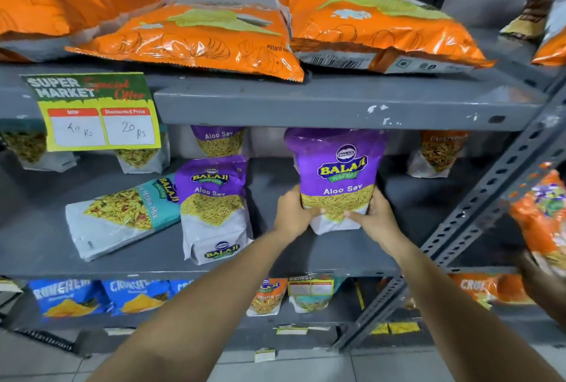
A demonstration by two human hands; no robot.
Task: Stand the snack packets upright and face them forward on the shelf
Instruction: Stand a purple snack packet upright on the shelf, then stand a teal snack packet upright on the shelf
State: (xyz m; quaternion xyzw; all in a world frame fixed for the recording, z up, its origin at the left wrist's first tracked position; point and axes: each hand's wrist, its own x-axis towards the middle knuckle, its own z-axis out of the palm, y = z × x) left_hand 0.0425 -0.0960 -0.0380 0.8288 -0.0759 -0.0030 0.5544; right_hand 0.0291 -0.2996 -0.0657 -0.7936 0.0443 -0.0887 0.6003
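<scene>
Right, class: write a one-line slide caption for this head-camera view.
Both hands, left hand and right hand, hold a purple Aloo Sev packet upright on the middle shelf.

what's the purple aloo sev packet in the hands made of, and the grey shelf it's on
Purple Aloo Sev packet: looks like flexible plastic film, semi-gloss, with soft creases and faint sheen. Both hands, left and right, grip its base. Grey shelf: probably painted metal; paint is chipped along the front edge, and the upright is slotted.
</scene>
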